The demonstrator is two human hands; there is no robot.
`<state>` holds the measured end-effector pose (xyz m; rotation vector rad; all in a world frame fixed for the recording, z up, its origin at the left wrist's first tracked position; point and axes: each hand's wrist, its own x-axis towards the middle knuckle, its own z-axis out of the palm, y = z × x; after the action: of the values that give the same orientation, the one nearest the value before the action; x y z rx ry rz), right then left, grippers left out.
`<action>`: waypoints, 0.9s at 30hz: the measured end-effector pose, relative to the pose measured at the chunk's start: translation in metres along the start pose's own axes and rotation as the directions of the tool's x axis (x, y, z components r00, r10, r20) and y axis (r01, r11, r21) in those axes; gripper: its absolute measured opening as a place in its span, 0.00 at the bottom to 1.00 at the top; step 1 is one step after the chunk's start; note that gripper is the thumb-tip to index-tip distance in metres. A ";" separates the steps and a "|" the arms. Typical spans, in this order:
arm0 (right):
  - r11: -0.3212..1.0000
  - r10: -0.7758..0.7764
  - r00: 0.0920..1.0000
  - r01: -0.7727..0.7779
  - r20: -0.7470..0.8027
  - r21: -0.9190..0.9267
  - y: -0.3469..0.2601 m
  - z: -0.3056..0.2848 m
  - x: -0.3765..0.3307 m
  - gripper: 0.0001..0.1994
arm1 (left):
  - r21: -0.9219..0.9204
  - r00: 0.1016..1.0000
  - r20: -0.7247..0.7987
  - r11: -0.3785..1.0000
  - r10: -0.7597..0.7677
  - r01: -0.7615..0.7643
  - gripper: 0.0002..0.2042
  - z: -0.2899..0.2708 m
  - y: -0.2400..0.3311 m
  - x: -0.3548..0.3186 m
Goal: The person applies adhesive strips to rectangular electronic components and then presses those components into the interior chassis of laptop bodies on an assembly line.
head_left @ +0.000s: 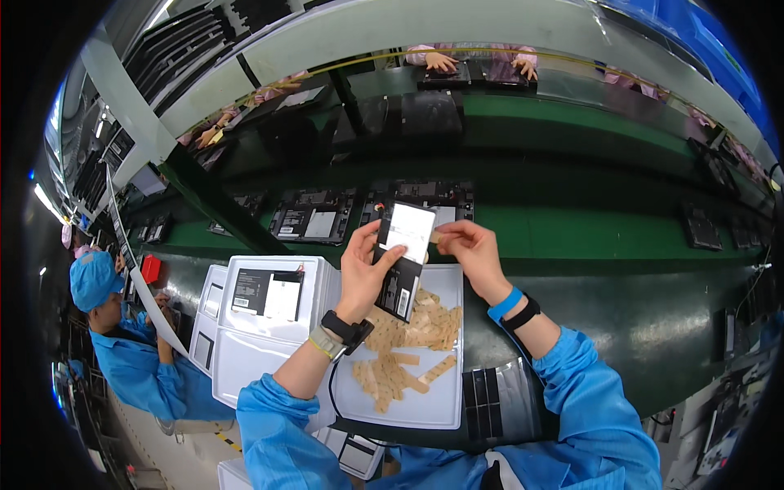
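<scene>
Along the desk's near edge, the white tray of tan strips and the stacked white trays at its left crowd the surface. To the tray's right, dark desk lies open. Beyond, black devices line the green conveyor belt, with open belt between them.

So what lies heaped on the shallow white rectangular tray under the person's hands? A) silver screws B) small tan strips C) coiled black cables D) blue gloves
B: the shallow white rectangular tray carries a loose pile of small tan strips, right below the left hand, which holds a flat black rectangular part with a white panel, and the right hand, which pinches one tan piece.
</scene>
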<state>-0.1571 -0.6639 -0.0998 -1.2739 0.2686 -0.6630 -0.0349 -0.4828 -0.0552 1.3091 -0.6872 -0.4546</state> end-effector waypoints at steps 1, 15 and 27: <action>0.999 0.037 0.999 -0.038 0.035 0.019 -0.004 0.012 -0.009 0.10 | 0.032 0.999 -0.037 0.999 0.016 -0.015 0.28 -0.006 -0.004 0.001; 0.980 0.037 0.997 -0.049 0.067 0.190 -0.010 0.042 -0.028 0.08 | 0.175 0.958 0.265 0.983 -0.108 0.063 0.49 -0.007 -0.004 -0.009; 0.991 0.076 0.994 -0.085 0.084 0.106 -0.024 0.066 -0.056 0.10 | 0.168 1.000 -0.002 0.986 0.005 -0.005 0.48 -0.003 -0.012 -0.009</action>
<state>-0.1729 -0.5815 -0.0675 -1.1755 0.2136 -0.5490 -0.0381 -0.4769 -0.0689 1.4658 -0.7386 -0.3971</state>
